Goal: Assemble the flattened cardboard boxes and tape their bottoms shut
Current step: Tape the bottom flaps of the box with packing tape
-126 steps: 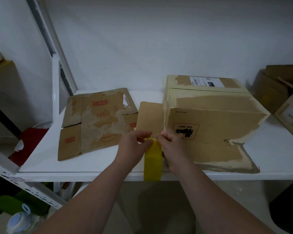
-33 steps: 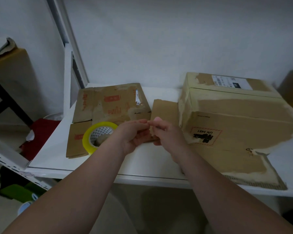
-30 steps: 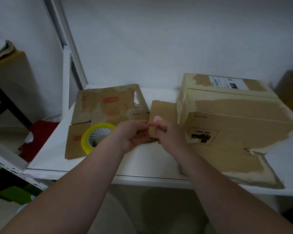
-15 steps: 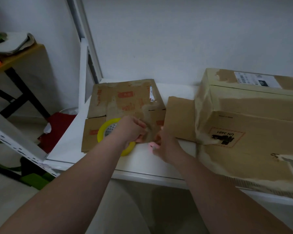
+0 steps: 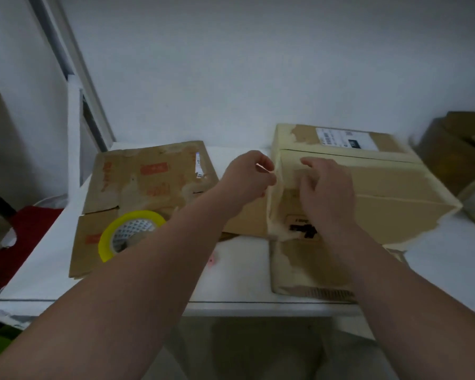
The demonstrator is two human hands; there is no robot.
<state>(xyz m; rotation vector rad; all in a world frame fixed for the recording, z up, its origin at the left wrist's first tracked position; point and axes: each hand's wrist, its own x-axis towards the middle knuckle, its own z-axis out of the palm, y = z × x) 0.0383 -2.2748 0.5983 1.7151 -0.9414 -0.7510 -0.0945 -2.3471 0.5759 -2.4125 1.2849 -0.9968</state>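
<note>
On the white table point(image 5: 244, 275), a pale tape strip point(image 5: 261, 167) is being pinched by the left hand point(image 5: 246, 176) and pressed by the open-fingered right hand point(image 5: 324, 190) onto the assembled brown cardboard box point(image 5: 381, 193), so wrinkling is likely being risked through slack.

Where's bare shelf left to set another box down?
Bare shelf at the front centre, between the flattened cardboard and the assembled box, bar a small pink scrap. Another patch right of the box, before the cartons. Left is crowded: tape roll lies on the cardboard.
</note>
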